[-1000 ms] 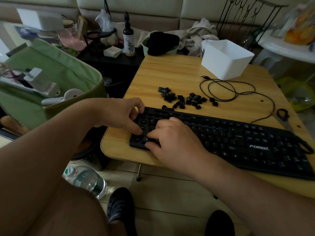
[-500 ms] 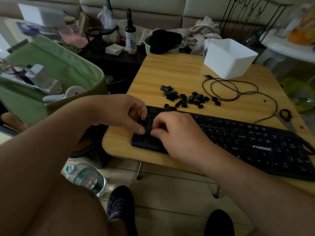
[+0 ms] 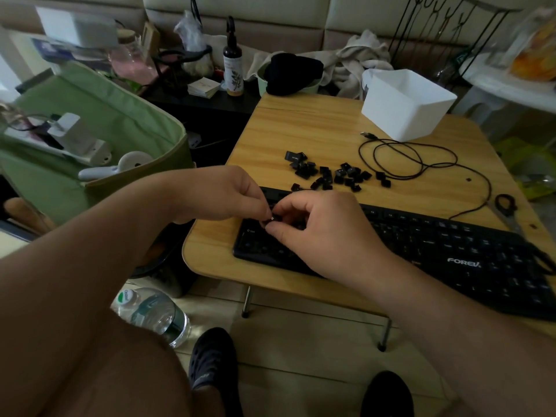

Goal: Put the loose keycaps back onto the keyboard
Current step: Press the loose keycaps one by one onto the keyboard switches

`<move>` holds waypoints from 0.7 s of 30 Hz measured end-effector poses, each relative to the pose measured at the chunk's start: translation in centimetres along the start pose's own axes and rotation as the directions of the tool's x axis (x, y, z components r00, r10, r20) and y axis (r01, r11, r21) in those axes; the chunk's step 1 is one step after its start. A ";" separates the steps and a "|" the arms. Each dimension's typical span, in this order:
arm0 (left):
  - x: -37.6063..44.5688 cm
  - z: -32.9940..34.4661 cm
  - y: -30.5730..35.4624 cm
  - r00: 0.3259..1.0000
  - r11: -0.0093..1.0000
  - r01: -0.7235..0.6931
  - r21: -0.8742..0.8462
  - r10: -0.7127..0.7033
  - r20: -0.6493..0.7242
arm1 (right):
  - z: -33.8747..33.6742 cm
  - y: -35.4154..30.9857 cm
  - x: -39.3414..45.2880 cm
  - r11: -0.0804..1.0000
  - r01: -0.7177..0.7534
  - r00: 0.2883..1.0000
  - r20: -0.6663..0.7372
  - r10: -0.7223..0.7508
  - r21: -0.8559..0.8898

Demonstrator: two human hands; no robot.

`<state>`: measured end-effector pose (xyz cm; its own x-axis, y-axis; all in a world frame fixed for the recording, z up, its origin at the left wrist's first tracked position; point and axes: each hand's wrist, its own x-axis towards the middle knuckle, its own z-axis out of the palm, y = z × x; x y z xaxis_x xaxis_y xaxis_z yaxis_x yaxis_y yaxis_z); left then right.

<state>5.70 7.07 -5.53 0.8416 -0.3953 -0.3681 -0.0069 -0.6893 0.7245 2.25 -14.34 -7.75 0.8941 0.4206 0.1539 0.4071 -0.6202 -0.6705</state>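
Seating a single keycap [image 3: 271, 219] over the far-left rows of the keyboard [image 3: 421, 248], just left of frame centre. Pinched between fingertips of both hands, left hand [image 3: 222, 194] coming in from the left and right hand [image 3: 319, 233] from the lower right, fingers curled tight together around the small black piece; too small and dark to tell its legend or which way up. Best done, by the look of it, by squaring the cap over its empty socket first, checking the legend reads upright, then pressing straight down with one fingertip rather than rocking. Worth steadying the keyboard with the other hand, as its left end sits near the desk [image 3: 316, 127] edge. Above, in the upper middle of the frame, a scatter of loose keycaps [image 3: 328, 174] lying on the wood, just beyond the keyboard's top edge. Right of those, a coiled black cable [image 3: 406, 158], and further up a white box [image 3: 406, 106].
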 end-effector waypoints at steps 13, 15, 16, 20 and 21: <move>0.2 -1.1 -1.7 0.999 1.000 0.003 0.017 -0.003 -0.040 | 1.5 0.2 -0.6 0.988 0.079 0.995 0.074 -0.070 -0.132; 0.2 -1.1 -1.8 1.000 1.000 0.013 0.018 -0.013 -0.023 | 1.9 0.1 -0.8 0.984 0.070 0.994 0.094 -0.055 -0.165; 0.2 -1.0 -1.7 1.000 1.000 0.014 0.025 -0.014 -0.011 | 2.0 0.1 -0.8 0.983 0.060 0.995 0.092 -0.044 -0.175; 0.3 -0.6 -1.4 1.000 0.997 0.003 0.075 -0.004 0.016 | 2.0 0.2 -0.7 0.984 0.010 0.997 0.076 0.003 -0.179; 0.3 -0.5 -1.4 1.000 0.996 -0.003 0.090 0.001 0.027 | 2.0 0.2 -0.7 0.986 0.001 0.997 0.073 0.011 -0.167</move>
<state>6.28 8.24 -6.38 0.8270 -0.4117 -0.3830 -0.0579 -0.7399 0.6702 1.37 -13.44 -9.49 0.8825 0.4611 0.0928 0.4337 -0.7214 -0.5399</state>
